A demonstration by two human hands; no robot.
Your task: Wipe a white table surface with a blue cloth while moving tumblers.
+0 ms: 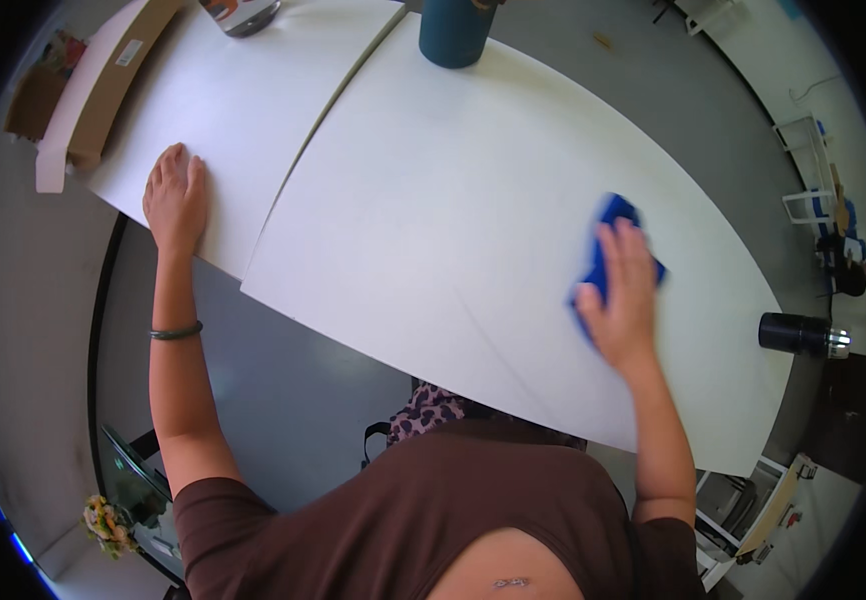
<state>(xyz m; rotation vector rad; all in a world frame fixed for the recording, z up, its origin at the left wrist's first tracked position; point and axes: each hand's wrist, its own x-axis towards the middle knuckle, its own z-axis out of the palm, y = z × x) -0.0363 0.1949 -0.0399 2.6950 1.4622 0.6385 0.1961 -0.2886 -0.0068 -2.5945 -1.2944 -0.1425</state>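
Note:
My right hand (628, 300) lies over a crumpled blue cloth (618, 208) and presses it against the white tabletop (440, 202). Cloth edges show beyond the fingertips and on both sides of the hand; the palm hides the rest. Both the hand and the cloth look slightly blurred. On the left, my left hand (175, 199) rests palm down on a second white table section (253, 97), close to its near edge. Nothing is held in it, and its thumb is spread away from the fingers. A dark bangle (176, 331) circles the left forearm.
A teal cylindrical container (455, 34) stands at the far edge. Beside it to the left is a clear container (245, 15). An open cardboard box (114, 82) sits far left. A black bottle (797, 335) is at the right edge. A seam (320, 120) divides the table sections.

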